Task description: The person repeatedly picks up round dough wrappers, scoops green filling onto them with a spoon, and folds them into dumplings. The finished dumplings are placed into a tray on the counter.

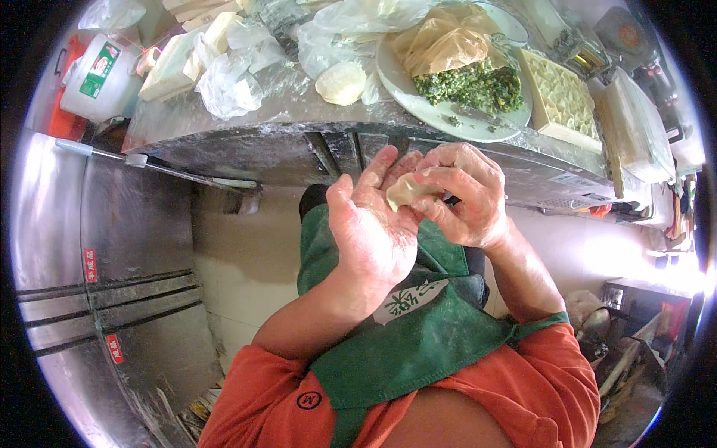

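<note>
My right hand point(468, 193) pinches a folded dumpling wrapper point(404, 191) between thumb and fingers; whether filling is inside is hidden. Palm up beside it, my left hand point(374, 229) has its thumb and fingers spread, and its fingertips reach behind the wrapper. Flour whitens both hands. Beyond them on the worktop, a white plate point(406, 101) bears chopped green filling point(473, 87), partly covered by a tan plastic bag point(442, 42). Rows of pale dumplings point(560, 95) fill a tray point(566, 136) right of the plate. A rounded piece of dough point(341, 83) lies left of it.
The floury steel worktop point(280, 109) curves across in front of me. Crumpled plastic bags point(229, 84), a pale box point(168, 70) and a white tub point(101, 78) stand left. A handled rod point(168, 168) projects below the edge. Steel cabinet doors point(140, 224) flank my left.
</note>
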A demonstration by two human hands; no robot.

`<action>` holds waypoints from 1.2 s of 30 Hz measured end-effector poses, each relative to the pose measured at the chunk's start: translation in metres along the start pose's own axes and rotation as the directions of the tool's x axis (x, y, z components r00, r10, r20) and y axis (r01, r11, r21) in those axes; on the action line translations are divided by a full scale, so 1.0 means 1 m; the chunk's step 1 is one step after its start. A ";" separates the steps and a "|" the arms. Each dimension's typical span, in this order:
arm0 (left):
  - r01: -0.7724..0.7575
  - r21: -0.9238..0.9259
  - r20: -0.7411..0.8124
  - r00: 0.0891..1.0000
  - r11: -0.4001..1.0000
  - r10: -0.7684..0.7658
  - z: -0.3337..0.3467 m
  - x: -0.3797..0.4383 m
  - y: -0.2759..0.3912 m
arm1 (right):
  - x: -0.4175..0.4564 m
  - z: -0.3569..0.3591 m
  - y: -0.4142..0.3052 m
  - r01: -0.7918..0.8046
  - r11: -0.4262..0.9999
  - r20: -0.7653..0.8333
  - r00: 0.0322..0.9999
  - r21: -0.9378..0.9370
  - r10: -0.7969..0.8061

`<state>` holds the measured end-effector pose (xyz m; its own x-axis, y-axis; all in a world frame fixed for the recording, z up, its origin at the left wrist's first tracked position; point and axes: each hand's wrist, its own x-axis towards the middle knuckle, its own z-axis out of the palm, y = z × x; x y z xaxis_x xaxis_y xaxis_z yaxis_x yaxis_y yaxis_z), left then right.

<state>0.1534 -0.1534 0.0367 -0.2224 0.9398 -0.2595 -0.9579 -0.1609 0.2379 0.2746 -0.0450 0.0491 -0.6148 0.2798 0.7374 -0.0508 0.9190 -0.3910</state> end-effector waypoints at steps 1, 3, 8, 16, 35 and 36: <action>-0.066 0.055 0.017 0.998 0.996 0.065 0.001 0.000 -0.001 | 0.000 -0.001 -0.001 -0.015 1.000 0.004 1.000 -0.021 0.015; -0.195 0.161 0.067 0.980 0.968 0.186 0.003 0.002 -0.003 | -0.004 -0.002 -0.002 -0.101 0.995 -0.006 0.995 -0.001 0.101; -0.373 0.355 0.228 0.924 0.857 0.308 0.001 0.005 -0.014 | -0.001 -0.013 -0.010 -0.156 0.988 -0.002 0.988 -0.005 0.156; -0.526 0.347 0.425 0.826 0.777 0.369 0.011 0.032 -0.010 | -0.018 -0.055 0.014 -0.213 0.977 -0.051 0.976 -0.014 0.212; -0.163 0.641 0.725 0.449 -0.750 0.522 -0.063 0.188 0.149 | -0.126 -0.306 0.255 -0.784 0.279 -0.543 0.595 -0.555 0.592; -0.155 0.625 0.737 0.439 -0.765 0.514 -0.063 0.187 0.146 | -0.126 -0.304 0.260 -0.798 0.277 -0.550 0.578 -0.535 0.603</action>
<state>-0.0390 -0.0206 -0.0362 -0.4554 0.5521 0.6985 0.8809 0.1657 0.4433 0.5776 0.2434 0.0217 0.0464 0.8685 0.4934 0.8977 0.1804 -0.4019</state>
